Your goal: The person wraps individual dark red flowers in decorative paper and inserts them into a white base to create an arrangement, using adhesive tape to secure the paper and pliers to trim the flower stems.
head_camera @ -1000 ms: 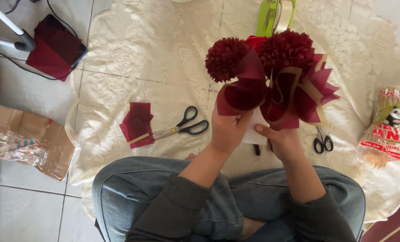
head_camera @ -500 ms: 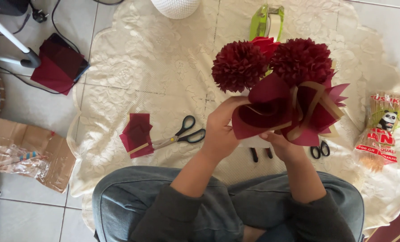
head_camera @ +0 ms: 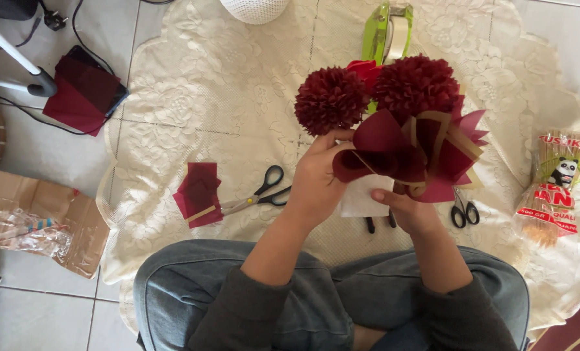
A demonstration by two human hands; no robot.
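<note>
left hand (head_camera: 317, 179) fingers closed round left side of dark red paper-wrapped pompom flower bouquet (head_camera: 400, 123), thumb against wrap fold. right hand (head_camera: 410, 211) fingers pinch wrap base from below. bouquet held above cream lace cloth (head_camera: 192, 123), black-handled scissors (head_camera: 257, 195) beside left wrist.

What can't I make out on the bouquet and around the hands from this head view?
- Bouquet stems: hidden by the dark red wrapping paper and both hands.
- Left hand and right hand palms: turned away, grip unclear.
- Small dark items under the bouquet: mostly covered by it and the white sheet.
- White object at the top: cut off by the edge.
</note>
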